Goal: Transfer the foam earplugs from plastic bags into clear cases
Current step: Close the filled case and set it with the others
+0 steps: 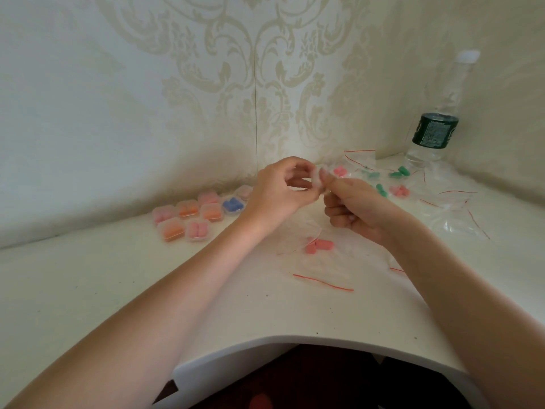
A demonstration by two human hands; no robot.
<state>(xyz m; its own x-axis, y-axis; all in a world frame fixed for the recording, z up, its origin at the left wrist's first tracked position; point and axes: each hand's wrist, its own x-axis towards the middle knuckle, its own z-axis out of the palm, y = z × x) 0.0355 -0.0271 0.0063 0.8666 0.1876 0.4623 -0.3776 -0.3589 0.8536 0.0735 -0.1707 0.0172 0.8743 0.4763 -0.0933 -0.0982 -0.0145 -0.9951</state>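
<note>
Soft, even, dimmish light — faint shadows, edges bowed (wide lens), detail perhaps slightly blurred.

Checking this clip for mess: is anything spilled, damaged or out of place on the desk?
Nothing looks spilled or damaged. Filled clear cases sit grouped at left, bagged earplugs at right, one bag of pink earplugs by the hands. The water bottle stands upright.

I count eight filled cases (pixel 194 215) at my ten o'clock: three orange, four pink, one blue. One case (pixel 317 180) sits between my fingers. One bottle (pixel 433 125) stands at two o'clock.
</note>
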